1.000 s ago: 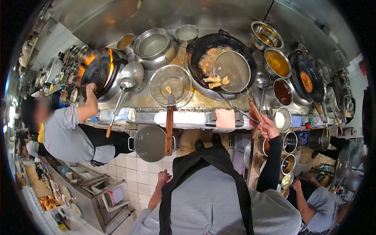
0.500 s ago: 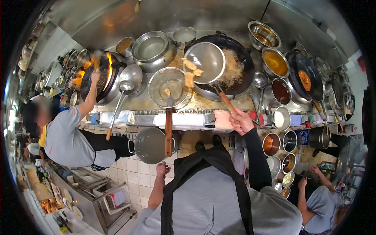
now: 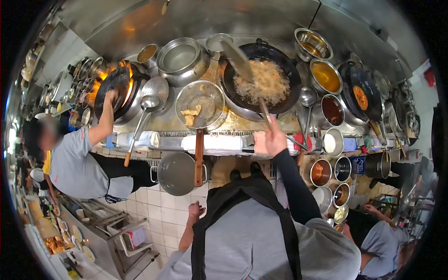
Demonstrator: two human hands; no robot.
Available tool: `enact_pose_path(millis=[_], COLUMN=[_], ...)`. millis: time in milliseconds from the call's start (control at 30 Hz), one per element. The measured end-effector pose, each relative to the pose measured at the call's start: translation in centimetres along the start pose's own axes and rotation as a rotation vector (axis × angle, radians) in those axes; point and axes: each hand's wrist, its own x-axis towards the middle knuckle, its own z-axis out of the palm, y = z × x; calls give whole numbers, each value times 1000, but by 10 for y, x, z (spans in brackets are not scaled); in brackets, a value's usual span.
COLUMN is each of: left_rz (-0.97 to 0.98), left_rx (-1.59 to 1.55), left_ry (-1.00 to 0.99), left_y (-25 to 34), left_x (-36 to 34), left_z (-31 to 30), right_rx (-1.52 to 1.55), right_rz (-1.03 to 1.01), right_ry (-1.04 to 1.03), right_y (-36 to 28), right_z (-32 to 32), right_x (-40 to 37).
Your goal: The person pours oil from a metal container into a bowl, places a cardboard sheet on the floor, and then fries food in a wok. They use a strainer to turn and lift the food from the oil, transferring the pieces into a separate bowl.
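My right hand (image 3: 276, 140) is wrapped round the wooden handle of a skimmer (image 3: 239, 61). Its bowl is blurred and turned nearly edge-on, its lower part over the left side of a black wok (image 3: 290, 95). Oil (image 3: 263, 84) bubbles and foams in that wok. Left of it, a wire-mesh strainer (image 3: 210, 95) with a long wooden handle lies across the stove, holding a few golden fried pieces (image 3: 190, 114). My left hand (image 3: 196, 209) hangs low at my side, fingers loosely bent and nothing in them, below a grey two-handled pot (image 3: 176, 173).
A perforated ladle (image 3: 155, 90) and a solid ladle (image 3: 150, 101) rest on the left. Right of the wok are bowls of yellow liquid (image 3: 326, 77) and dark red sauce (image 3: 332, 110). A co-worker (image 3: 77, 161) on the left handles a flaming wok (image 3: 109, 93); another (image 3: 382, 245) is at lower right.
The skimmer has swung from lying flat above the wok to edge-on, and my right hand has shifted slightly left. The fried pieces have dropped from it into the mesh strainer.
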Motion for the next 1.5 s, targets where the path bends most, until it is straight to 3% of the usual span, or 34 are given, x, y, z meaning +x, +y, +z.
enact_pose_path(millis=[33,67,100,233,267,333,433,467,533,633,733,867,1000,1067,1133,1333,1367,1500], left_rz=[-3,-6,-7,18,21,4,-172,-274,-273,-245,-226,-208,-233,-8,73,-122,-160,-47], left_rx=[-3,-5,-3,17,10,-28,-241,-362,-371,-354,-349,-330,-274,-40,66,-32,-79,-78], left_ry=[3,7,7,21,33,59,125,164,136,126,143,146,145,56,17,57,72,38], left_y=[-1,-2,-3,-16,-24,-31,-5,13,18,30,38,43,43,-1,-12,0,15,8], left_x=[-1,-1,-3,-3,-2,3,-2,-10,-9,-5,-6,-12,-22,-6,-4,-16,-21,-3], left_z=[0,-1,-1,-5,-6,-5,-1,1,-3,-2,0,1,1,-7,-7,6,9,6], right_rx=[-24,-49,-147,-380,-269,-188,521,636,870,961,1008,1015,889,851,815,441,233,26], right_rz=[93,-97,35,-79,84,-81,600,664,793,842,832,767,699,671,646,467,387,207], right_ry=[-11,165,122,374,324,276,-76,-103,-153,-242,-403,-466,-404,-387,-371,-145,-95,71], right_y=[4,25,31,109,100,159,157,154,145,143,137,156,147,142,140,130,131,143], right_z=[-15,-18,-35,-60,-68,-65,-71,-74,-76,-77,-84,-91,-109,-116,-120,-87,-82,-59], right_x=[4,8,11,27,28,38,37,39,41,44,42,19,-13,-21,-25,0,4,15])
